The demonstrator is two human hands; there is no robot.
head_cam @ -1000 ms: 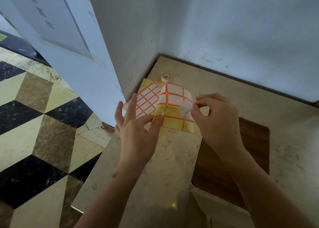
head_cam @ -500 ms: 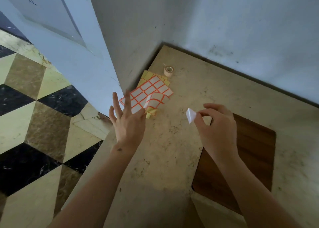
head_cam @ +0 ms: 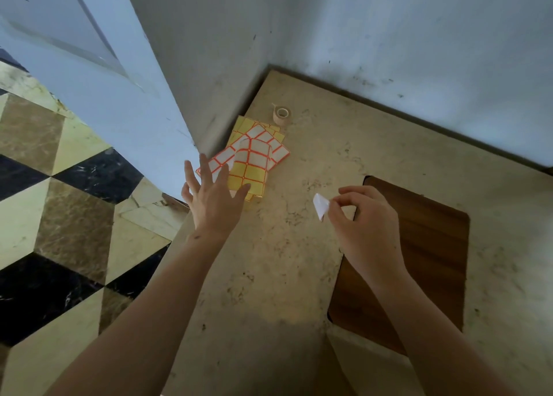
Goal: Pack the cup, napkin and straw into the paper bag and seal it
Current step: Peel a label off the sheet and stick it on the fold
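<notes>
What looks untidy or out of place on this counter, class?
The sticker sheets in the corner lie askew, fanned over one another, and the top sheet curls up instead of lying flat. The tape roll behind them stands neatly.

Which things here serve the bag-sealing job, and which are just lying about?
In use: white sticker pinched in the right hand; sticker sheets by the open left hand.
Lying about: tape roll; wooden board.

The left hand hovers with fingers spread, palm down. The right hand, well apart from it, pinches thumb against forefinger.
</notes>
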